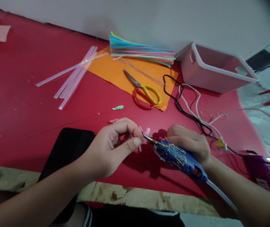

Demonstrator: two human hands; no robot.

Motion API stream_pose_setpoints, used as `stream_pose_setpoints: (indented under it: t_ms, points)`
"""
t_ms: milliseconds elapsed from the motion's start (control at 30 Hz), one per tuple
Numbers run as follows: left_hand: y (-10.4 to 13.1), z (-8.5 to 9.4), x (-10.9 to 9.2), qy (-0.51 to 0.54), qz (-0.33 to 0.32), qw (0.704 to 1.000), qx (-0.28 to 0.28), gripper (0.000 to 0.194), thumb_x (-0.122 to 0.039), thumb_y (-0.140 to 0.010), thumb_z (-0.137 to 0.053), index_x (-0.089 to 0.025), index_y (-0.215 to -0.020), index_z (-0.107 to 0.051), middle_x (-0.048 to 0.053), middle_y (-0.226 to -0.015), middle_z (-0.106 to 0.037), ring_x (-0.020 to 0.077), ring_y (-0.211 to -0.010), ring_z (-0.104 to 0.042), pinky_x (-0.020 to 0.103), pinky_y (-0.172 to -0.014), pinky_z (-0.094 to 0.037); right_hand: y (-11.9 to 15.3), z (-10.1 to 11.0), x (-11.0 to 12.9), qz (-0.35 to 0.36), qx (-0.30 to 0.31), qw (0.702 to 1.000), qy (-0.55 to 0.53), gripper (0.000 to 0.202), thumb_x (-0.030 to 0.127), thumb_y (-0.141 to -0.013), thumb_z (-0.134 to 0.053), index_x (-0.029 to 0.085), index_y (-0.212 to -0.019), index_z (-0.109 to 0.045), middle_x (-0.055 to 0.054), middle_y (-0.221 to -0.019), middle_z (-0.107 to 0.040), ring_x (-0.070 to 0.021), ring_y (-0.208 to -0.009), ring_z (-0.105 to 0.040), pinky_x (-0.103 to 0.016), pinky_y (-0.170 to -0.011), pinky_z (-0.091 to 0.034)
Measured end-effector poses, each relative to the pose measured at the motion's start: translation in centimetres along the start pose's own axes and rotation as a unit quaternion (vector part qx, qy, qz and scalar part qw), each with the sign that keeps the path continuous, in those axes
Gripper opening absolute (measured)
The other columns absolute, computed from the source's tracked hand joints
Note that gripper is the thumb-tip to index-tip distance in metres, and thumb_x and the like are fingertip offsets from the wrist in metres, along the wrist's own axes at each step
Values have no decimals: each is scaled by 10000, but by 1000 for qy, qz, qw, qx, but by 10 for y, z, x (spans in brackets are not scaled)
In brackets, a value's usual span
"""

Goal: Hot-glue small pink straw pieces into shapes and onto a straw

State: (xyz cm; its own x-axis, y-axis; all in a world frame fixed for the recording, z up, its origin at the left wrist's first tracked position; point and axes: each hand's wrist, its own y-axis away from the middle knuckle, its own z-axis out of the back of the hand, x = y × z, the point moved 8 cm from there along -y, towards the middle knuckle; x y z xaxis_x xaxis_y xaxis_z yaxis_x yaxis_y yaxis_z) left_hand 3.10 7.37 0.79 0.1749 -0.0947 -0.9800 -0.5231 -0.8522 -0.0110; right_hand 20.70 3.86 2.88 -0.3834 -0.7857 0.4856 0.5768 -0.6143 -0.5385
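Note:
My right hand (191, 142) is wrapped round a blue glue gun (175, 154) smeared with dried glue, and a clear glue stick pokes out of its back end. Its metal nozzle points left and meets the fingertips of my left hand (116, 145). Thumb and forefinger of that hand are pinched on a small pink pipe cleaner piece (147, 131), mostly hidden by the fingers. Behind the left hand lies another pink bit (113, 121). A thin stem with a pale green fuzzy tip (117, 107) rests on the red table (19, 104).
Scissors (140, 90) and a bundle of coloured pipe cleaners (139, 50) lie on an orange sheet (108, 74). Clear glue sticks (75, 75) are at left, a black phone (66, 151) under my left forearm. A pink bin (205, 72), cables (184, 107) and rubber bands (205, 114) are at right.

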Motion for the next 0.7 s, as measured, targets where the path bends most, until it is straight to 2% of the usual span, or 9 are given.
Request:
stream_pose_setpoints:
  t_ms: [500, 700]
  points:
    - [1, 0, 0, -6, -17, 1000, 6, 134, -99, -951, -605, -178, -843, -609, -32, -857, -554, 62, -774, -562, 176, -749, -451, 5, 1, -5, -16, 2, 1000, -2, 159, 256, -968, -575, 181, -1086, -650, -44, -750, -600, -166, -664, -559, -340, -633, -476]
    - [1, 0, -1, -3, -18, 1000, -1, 129, -92, -943, -602, -182, -851, -608, -33, -851, -555, 62, -774, -570, 172, -751, -459, 5, 3, -7, -29, 1, 1000, 3, 167, 228, -965, -552, 201, -1082, -668, -54, -724, -600, -184, -644, -582, -352, -601, -485]
